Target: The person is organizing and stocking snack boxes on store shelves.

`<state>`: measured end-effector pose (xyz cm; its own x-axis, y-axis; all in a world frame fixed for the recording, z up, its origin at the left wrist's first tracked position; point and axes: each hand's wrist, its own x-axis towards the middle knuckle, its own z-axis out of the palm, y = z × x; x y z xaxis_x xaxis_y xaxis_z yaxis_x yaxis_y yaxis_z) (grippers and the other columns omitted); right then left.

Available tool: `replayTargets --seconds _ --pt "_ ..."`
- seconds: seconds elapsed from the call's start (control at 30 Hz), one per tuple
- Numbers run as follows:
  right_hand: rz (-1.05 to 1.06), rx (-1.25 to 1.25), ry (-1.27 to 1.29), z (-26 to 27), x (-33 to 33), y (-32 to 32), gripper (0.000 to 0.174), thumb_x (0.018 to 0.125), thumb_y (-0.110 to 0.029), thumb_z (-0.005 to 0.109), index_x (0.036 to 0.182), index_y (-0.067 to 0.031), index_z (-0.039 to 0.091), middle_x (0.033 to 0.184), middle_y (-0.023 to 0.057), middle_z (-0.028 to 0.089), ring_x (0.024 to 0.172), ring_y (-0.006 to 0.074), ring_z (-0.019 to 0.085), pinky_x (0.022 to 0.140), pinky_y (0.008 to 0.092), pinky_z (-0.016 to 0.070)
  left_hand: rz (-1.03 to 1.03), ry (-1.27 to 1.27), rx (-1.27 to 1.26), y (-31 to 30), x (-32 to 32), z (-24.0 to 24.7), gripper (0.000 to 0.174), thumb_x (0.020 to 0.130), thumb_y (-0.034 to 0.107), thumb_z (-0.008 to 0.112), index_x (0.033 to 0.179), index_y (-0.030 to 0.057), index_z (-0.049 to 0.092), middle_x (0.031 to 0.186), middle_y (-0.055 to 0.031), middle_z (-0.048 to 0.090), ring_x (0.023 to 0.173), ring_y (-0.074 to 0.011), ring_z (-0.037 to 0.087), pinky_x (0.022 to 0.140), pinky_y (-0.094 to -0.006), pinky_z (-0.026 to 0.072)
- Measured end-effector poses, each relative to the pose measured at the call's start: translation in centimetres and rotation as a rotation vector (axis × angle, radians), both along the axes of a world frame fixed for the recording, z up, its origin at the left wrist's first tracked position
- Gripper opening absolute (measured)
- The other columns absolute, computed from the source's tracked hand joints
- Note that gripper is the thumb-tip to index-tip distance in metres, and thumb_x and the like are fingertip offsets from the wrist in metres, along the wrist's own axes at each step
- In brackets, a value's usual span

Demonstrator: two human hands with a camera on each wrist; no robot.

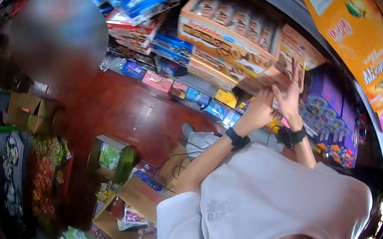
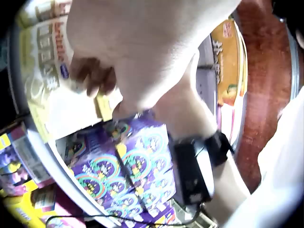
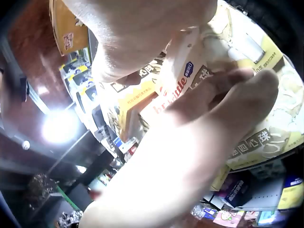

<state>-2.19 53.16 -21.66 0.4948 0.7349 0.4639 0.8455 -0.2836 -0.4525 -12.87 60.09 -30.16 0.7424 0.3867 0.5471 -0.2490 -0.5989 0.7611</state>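
Observation:
In the head view my left hand lies beside the palm side of my right hand, its fingertips overlapping the base of the right hand. The right hand's fingers are stretched out and spread. The right wrist view shows the left hand with loosely bent fingers in front of a cream carton lettered "brittle". No thing shows in either hand. The left wrist view has the heel of my left hand close up, with the right forearm crossing behind it.
Snack cartons are stacked on the shelf before me. Purple packs stand at right below an orange box. Open cardboard boxes stand at lower left on the red floor. A blurred person is at upper left.

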Motion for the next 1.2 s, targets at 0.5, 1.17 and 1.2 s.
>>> replayTargets --seconds 0.5,1.17,1.2 --pt "0.866 0.549 0.114 2.4 -8.2 6.8 0.056 0.067 -0.012 0.069 0.121 -0.0045 0.054 0.104 0.0167 0.056 0.076 0.0303 0.062 0.07 0.0425 0.0518 0.555 0.324 -0.587 35.0 -20.6 16.4 0.039 0.105 0.034 0.059 0.117 -0.0027 0.066 0.094 -0.0074 0.074 0.076 -0.0132 0.066 0.07 -0.0282 0.0539" --pt "-0.392 0.338 -0.093 6.8 -23.0 40.6 0.09 0.071 -0.028 0.083 0.149 -0.0066 0.043 0.14 0.0212 0.046 0.125 0.0415 0.051 0.108 0.0501 0.0411 0.101 0.174 -1.073 58.3 -12.5 10.6 0.037 0.089 0.031 0.076 0.105 -0.0013 0.069 0.097 -0.0098 0.07 0.081 -0.0176 0.067 0.074 -0.0307 0.0547" --pt "-0.432 0.361 -0.057 6.9 -23.2 40.3 0.091 0.071 -0.028 0.083 0.15 -0.0066 0.042 0.141 0.0215 0.046 0.125 0.042 0.05 0.108 0.0503 0.0408 0.036 0.143 -1.084 58.4 -13.4 11.7 0.043 0.091 0.035 0.074 0.111 -0.0021 0.066 0.1 -0.0102 0.07 0.087 -0.0187 0.068 0.08 -0.0328 0.0562"
